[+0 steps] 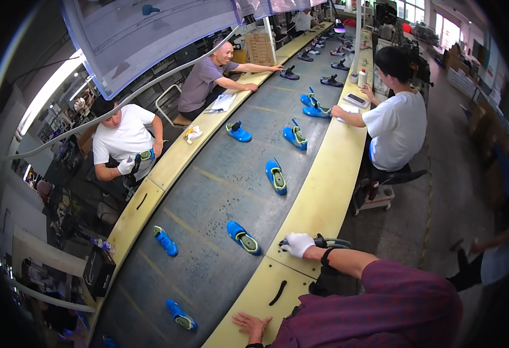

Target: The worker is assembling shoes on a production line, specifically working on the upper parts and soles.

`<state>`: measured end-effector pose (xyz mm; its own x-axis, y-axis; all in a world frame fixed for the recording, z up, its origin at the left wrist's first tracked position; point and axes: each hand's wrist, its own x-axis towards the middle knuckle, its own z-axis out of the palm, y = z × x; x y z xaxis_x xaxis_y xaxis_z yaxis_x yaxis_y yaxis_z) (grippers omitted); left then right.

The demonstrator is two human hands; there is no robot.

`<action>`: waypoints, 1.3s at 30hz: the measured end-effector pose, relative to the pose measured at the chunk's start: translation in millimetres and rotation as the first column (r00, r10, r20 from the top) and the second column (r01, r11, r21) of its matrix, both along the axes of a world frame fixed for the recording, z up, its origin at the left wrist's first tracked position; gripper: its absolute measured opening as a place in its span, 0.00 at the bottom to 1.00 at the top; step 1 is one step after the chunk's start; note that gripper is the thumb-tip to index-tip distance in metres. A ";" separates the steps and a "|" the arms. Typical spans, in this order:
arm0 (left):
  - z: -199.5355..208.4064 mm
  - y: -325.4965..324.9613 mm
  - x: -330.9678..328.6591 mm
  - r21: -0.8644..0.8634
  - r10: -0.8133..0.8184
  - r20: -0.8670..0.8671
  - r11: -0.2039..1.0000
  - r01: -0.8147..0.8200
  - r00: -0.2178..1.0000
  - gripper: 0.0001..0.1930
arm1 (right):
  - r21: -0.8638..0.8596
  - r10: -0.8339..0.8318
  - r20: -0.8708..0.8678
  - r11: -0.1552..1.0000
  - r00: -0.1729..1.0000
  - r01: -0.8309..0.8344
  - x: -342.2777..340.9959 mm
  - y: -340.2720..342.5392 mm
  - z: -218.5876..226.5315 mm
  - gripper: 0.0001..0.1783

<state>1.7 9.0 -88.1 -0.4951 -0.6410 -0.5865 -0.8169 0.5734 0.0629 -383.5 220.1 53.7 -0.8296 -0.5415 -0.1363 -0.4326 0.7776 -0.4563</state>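
My left hand (253, 326), bare, lies on the pale yellow ledge at the belt's near side, fingers spread. My right hand (298, 245) wears a white glove and a dark wristband. Its fingers are curled on a dark hand tool (319, 241) with grey hoses at the ledge's edge; the tool's kind is mostly hidden. On the belt, closest to that hand, a blue shoe (244, 238) with a lime-green lining lies tilted toward the ledge. More such shoes lie around it: one blue shoe (276, 177) farther up, one (166, 241) across the belt, and one (181, 315) lower down.
The dark conveyor belt (208, 185) runs away between two yellow ledges. Dark shoes (290, 74) are farther along. A co-worker in white (395, 122) sits right, near a phone (356, 100). Across, one person (128, 136) holds a shoe, and another (208, 81) reaches out. Panels hang overhead.
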 end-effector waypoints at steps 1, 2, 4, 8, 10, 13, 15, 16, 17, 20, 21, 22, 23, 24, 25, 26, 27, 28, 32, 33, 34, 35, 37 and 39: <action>-0.6 1.1 -0.5 -0.016 -0.002 -0.002 1.000 0.002 1.000 0.86 | 0.001 0.002 0.001 1.000 1.000 -0.002 -1.1 0.8 -1.1 0.23; -1.2 1.4 -1.1 -0.015 -0.001 -0.001 1.000 0.001 1.000 0.86 | 0.000 0.005 -0.004 1.000 1.000 -0.005 -2.4 1.7 -2.2 0.23; -1.6 0.9 -2.9 0.003 0.005 0.000 1.000 -0.005 1.000 0.86 | 0.001 0.010 -0.008 1.000 1.000 -0.010 -5.1 2.5 -3.7 0.24; 0.3 3.8 -4.6 -0.006 0.006 -0.009 1.000 -0.006 1.000 0.86 | 0.017 0.022 -0.021 1.000 1.000 -0.022 -9.4 3.1 -3.7 0.23; 1.3 4.6 -4.3 0.005 -0.001 -0.032 1.000 0.001 0.999 0.86 | 0.020 0.025 -0.030 0.999 0.999 -0.025 -10.5 3.6 -3.9 0.23; 4.9 7.1 -10.2 0.020 0.016 -0.011 1.000 -0.016 1.000 0.85 | 0.000 0.023 -0.038 1.000 0.999 -0.023 -13.1 6.5 -4.2 0.23; 8.8 8.5 -12.4 0.032 0.022 -0.009 0.999 -0.021 1.000 0.85 | -0.054 0.004 -0.042 0.999 0.999 -0.006 -13.4 7.7 -2.1 0.22; 10.5 9.0 -13.3 0.044 0.025 -0.007 0.999 -0.024 1.000 0.85 | -0.054 0.007 -0.042 0.999 0.999 -0.010 -13.8 7.2 0.1 0.22; 11.9 9.8 -14.8 0.045 0.028 -0.007 0.999 -0.028 1.000 0.85 | -0.036 0.005 -0.031 0.999 1.000 -0.006 -15.2 7.3 2.6 0.22; 19.4 12.9 -20.1 0.026 0.022 0.017 0.999 -0.022 1.000 0.84 | -0.018 0.004 -0.023 1.000 1.000 -0.004 -17.2 7.3 2.1 0.22; 21.3 11.9 -22.0 0.039 0.030 0.025 0.999 -0.031 0.999 0.84 | -0.019 0.002 -0.033 1.000 0.999 -0.003 -17.7 7.0 3.0 0.22; 23.1 11.6 -23.9 0.052 0.038 0.034 0.998 -0.040 0.999 0.84 | -0.018 0.004 -0.033 1.000 0.999 -0.005 -18.4 7.8 4.0 0.22; 24.8 12.1 -25.8 0.052 0.040 0.034 0.998 -0.041 0.999 0.84 | -0.020 -0.003 -0.025 1.000 1.000 0.002 -19.2 9.1 5.0 0.21; 24.4 12.6 -26.7 0.053 0.037 0.034 0.998 -0.039 0.999 0.84 | -0.022 -0.007 -0.018 1.000 1.000 0.007 -20.3 9.6 6.3 0.21; 24.7 13.0 -27.6 0.053 0.035 0.035 0.998 -0.037 0.999 0.84 | -0.022 -0.004 -0.018 1.000 1.000 0.003 -21.1 9.6 7.3 0.21; 24.2 13.1 -27.8 0.053 0.038 0.034 0.998 -0.039 0.999 0.84 | -0.019 -0.008 -0.017 1.000 1.000 0.008 -21.6 9.8 8.3 0.21; 22.6 13.5 -27.1 0.046 0.033 0.028 0.998 -0.034 0.999 0.84 | -0.016 -0.011 -0.016 1.000 1.000 0.011 -22.1 9.8 8.8 0.21; 21.1 13.7 -26.5 0.040 0.027 0.022 0.999 -0.028 0.999 0.84 | -0.016 -0.008 -0.016 1.000 1.000 0.008 -22.7 9.6 9.2 0.21; 20.9 15.4 -28.2 0.030 0.028 0.020 0.999 -0.029 0.999 0.84 | -0.012 -0.006 -0.028 1.000 1.000 0.006 -24.8 9.7 8.8 0.21; 22.4 16.1 -29.8 0.032 0.028 0.025 0.999 -0.029 0.999 0.84 | -0.011 -0.007 -0.035 1.000 0.999 0.006 -25.9 10.5 7.2 0.21; 23.7 16.6 -31.6 0.033 0.028 0.030 0.999 -0.029 0.999 0.84 | -0.011 -0.006 -0.035 1.000 0.999 0.005 -27.3 11.6 5.6 0.21; 24.9 17.0 -33.6 0.033 0.029 0.030 0.999 -0.030 0.999 0.84 | -0.021 -0.005 -0.039 1.000 0.999 0.004 -28.8 12.9 4.0 0.21; 27.0 18.9 -35.2 0.051 0.040 0.033 0.998 -0.041 0.999 0.84 | -0.030 -0.001 -0.042 1.000 0.999 0.000 -29.5 14.4 4.4 0.21; 27.9 20.4 -34.7 0.056 0.039 0.024 0.998 -0.040 0.999 0.84 | -0.008 -0.007 -0.047 1.000 0.999 0.006 -29.8 16.4 4.3 0.21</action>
<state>-33.0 29.3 -60.3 -0.4560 -0.6255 -0.6331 -0.8405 0.5366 0.0751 -413.4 236.4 58.0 -0.8385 -0.5369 -0.0929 -0.4486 0.7771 -0.4415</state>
